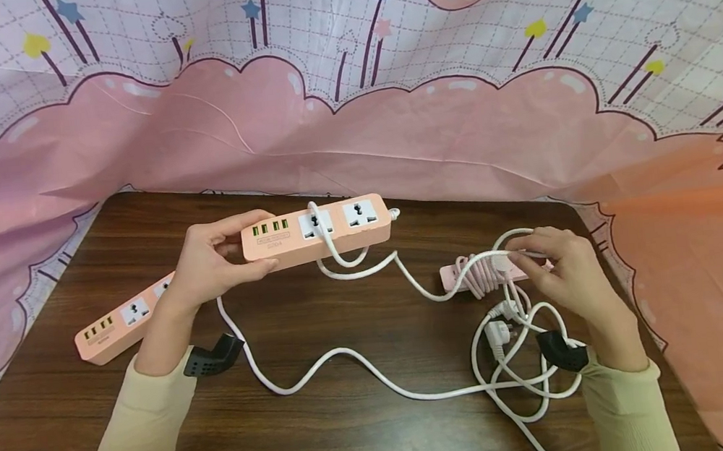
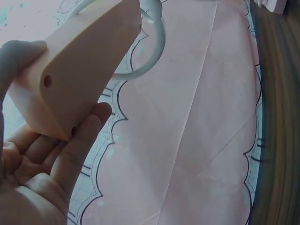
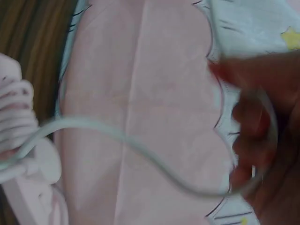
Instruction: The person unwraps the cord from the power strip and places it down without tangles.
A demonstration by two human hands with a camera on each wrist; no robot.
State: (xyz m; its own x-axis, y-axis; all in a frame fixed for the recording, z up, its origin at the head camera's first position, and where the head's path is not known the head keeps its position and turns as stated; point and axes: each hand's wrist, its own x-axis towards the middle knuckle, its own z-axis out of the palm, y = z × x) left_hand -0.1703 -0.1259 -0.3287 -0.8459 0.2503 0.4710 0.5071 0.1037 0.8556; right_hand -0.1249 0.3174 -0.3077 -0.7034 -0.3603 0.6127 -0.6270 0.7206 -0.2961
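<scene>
My left hand grips a peach power strip by its left end, thumb at the front edge and fingers behind. The strip is raised over the table, with USB ports and two white socket panels showing. A loop of its white cord wraps around the middle of the strip. In the left wrist view its plain underside shows between thumb and fingers. My right hand pinches the white cord at the right side, above a pink power strip with its cord wound around it.
A second peach power strip lies at the left, partly behind my left forearm. Tangled white cords and a white plug lie at the right of the brown table. A patterned pink cloth hangs behind.
</scene>
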